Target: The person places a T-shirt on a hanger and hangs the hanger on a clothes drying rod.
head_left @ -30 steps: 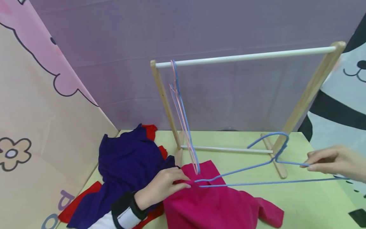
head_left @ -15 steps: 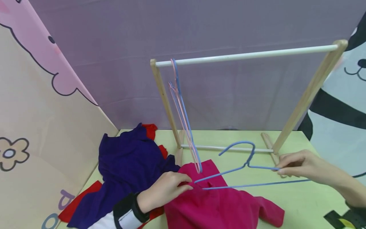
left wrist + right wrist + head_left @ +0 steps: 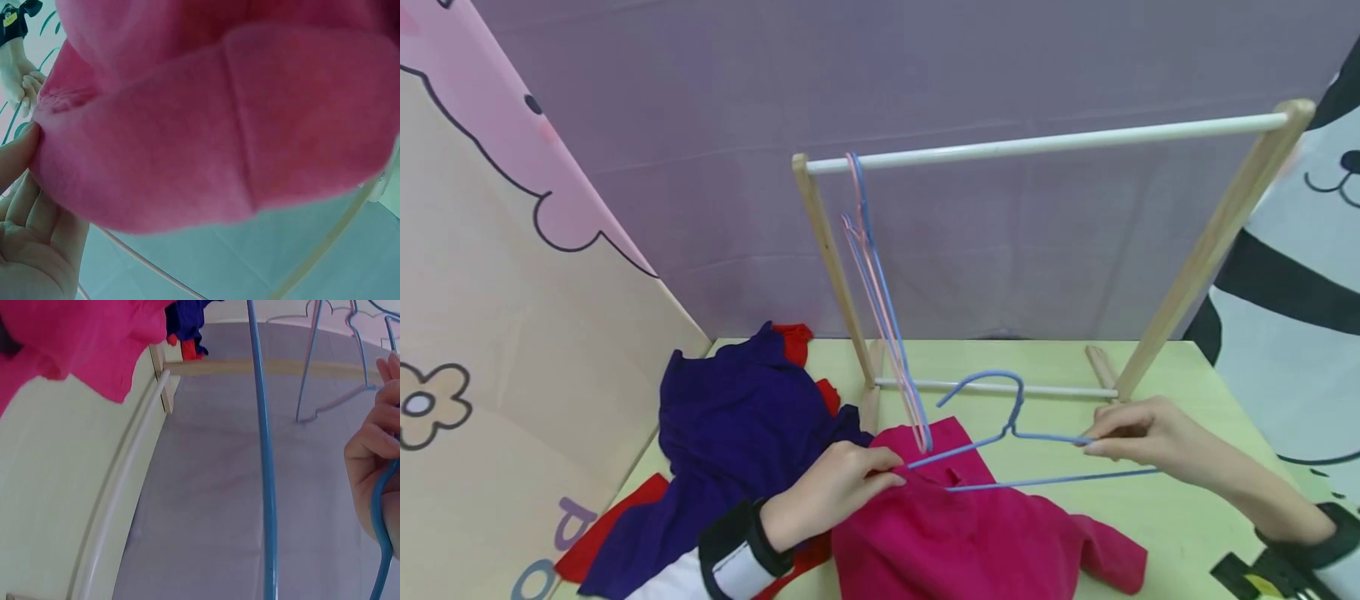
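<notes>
A blue clothes hanger (image 3: 1011,427) is pinched near its right shoulder by my right hand (image 3: 1138,433). Its hook points up and leftward, and its left end reaches into the neck of a magenta long-sleeved shirt (image 3: 970,542) on the table. My left hand (image 3: 842,483) pinches the shirt's fabric near the neckline, close to the hanger's left tip. In the left wrist view the shirt (image 3: 187,137) fills most of the picture, with my thumb and fingers at its left edge. The right wrist view shows the hanger's bottom bar (image 3: 265,469) running past my curled fingers (image 3: 375,437).
Behind stands a wooden rack with a white top rail (image 3: 1045,148). Pink and blue hangers (image 3: 880,292) hang at its left end, their lower ends overlapping the shirt in view. A dark purple garment (image 3: 745,417) lies over red cloth (image 3: 610,525) at the left.
My right hand has moved left, sliding the blue hanger farther left into the shirt's neck. The left hand stays nearly in place, still gripping the fabric.
</notes>
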The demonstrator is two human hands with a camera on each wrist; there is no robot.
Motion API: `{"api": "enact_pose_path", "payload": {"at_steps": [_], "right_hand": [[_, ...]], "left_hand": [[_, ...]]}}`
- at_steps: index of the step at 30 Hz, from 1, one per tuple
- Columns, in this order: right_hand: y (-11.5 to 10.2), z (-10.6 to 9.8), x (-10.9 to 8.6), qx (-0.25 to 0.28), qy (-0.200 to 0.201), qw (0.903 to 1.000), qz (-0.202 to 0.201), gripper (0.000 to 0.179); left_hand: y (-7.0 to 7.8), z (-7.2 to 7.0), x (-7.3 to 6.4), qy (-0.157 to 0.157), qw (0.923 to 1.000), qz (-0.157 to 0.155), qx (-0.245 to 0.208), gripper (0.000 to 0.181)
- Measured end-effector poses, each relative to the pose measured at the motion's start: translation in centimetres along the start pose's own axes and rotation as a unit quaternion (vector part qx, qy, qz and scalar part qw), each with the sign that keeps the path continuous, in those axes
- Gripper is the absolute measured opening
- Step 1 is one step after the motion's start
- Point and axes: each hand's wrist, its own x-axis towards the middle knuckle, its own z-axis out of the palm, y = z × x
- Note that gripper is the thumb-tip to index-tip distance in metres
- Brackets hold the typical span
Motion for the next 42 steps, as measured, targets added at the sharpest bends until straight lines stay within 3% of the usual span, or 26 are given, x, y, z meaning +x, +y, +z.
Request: {"api": "enact_pose_path", "payload": {"at_steps": [11,15,22,28,36,42], "right_hand": [[0.3,2.7,2.2,-0.034,0.021,0.9986,-0.033,0.028],[0.4,3.4,2.7,-0.042,0.027,0.9986,-0.016,0.024],[0.7,4.7,3.0,0.001,0.006,1.0,0.001,0.02],[0.6,5.4,3.1,0.016,0.008,0.9998,-0.006,0.021],[0.0,6.0,3.0,-0.026,0.027,0.9993,0.005,0.016],[-1.1,4.9,2.6,-0.077,0.016,0.9968,-0.015,0.019]], "left_hand": [[0.5,0.0,0.7,0.003,1.0,0.008,-0.002,0.008],[0.7,0.0,1.0,0.007,0.9999,0.01,0.001,0.008],[1.1,0.3,1.5,0.016,0.9991,0.037,0.012,0.008],[1.6,0.1,1.7,0.004,0.9997,0.021,0.007,0.01],[2.1,-0.2,1.9,-0.011,0.9999,0.001,0.006,0.011],[2.0,-0.8,2.1,-0.004,0.9992,0.039,0.003,0.012]]}}
